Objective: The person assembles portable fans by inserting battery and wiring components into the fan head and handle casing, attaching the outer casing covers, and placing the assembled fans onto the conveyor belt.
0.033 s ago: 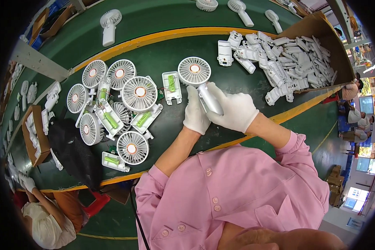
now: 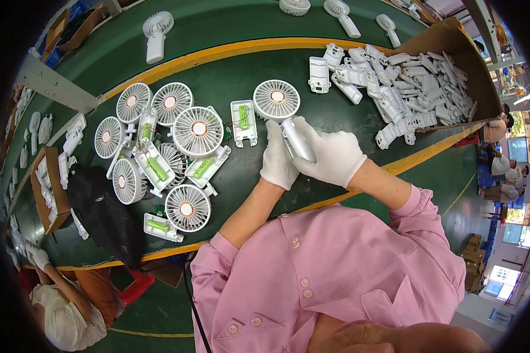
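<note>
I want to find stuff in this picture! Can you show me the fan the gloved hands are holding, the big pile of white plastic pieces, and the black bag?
held fan (image 2: 277, 99): head view, on its round grille.
pile of white plastic pieces (image 2: 418, 88): head view, mid-pile.
black bag (image 2: 103, 215): head view, on its middle.

Both hands, the left (image 2: 278, 159) and the right (image 2: 334, 156), wear white knitted cloth gloves, matt and soft-looking. The handheld fan (image 2: 282, 112) between them is smooth white plastic with a silvery, slightly glossy handle. The green surface (image 2: 288, 65) looks matt and rubbery, and the box (image 2: 453, 35) is plain brown cardboard.
</note>
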Demonstrator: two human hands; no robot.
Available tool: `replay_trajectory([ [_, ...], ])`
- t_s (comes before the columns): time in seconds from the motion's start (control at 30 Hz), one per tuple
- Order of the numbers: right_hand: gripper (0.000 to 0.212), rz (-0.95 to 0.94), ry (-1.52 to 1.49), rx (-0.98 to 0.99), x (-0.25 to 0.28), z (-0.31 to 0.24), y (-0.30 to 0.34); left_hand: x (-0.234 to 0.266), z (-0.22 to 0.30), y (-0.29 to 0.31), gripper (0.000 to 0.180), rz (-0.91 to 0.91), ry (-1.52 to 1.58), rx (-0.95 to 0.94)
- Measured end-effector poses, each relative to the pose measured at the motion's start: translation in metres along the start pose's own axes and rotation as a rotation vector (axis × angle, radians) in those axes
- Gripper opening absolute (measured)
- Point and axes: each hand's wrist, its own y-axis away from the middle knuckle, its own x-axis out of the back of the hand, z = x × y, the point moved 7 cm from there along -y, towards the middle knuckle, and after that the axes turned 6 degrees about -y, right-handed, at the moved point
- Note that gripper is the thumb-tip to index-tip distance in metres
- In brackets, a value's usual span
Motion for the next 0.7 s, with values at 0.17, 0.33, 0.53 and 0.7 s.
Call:
replay_trajectory([
  [0.17,0.064,-0.159,0.097,-0.031,-0.004,0.000,-0.004,-0.002,-0.006,0.003,0.045,-0.081,0.002,0.010],
  [0.33,0.059,-0.118,0.106,0.135,-0.020,0.013,0.005,-0.015,-0.008,0.006,0.039,-0.241,-0.194,0.009],
  [0.53,0.051,-0.065,0.326,0.253,-0.034,0.007,0.014,-0.013,-0.008,0.009,0.043,-0.057,-0.285,-0.028],
  [0.7,0.054,-0.012,0.244,0.228,-0.034,0.011,0.019,-0.012,-0.008,0.009,0.043,-0.032,-0.330,-0.052],
])
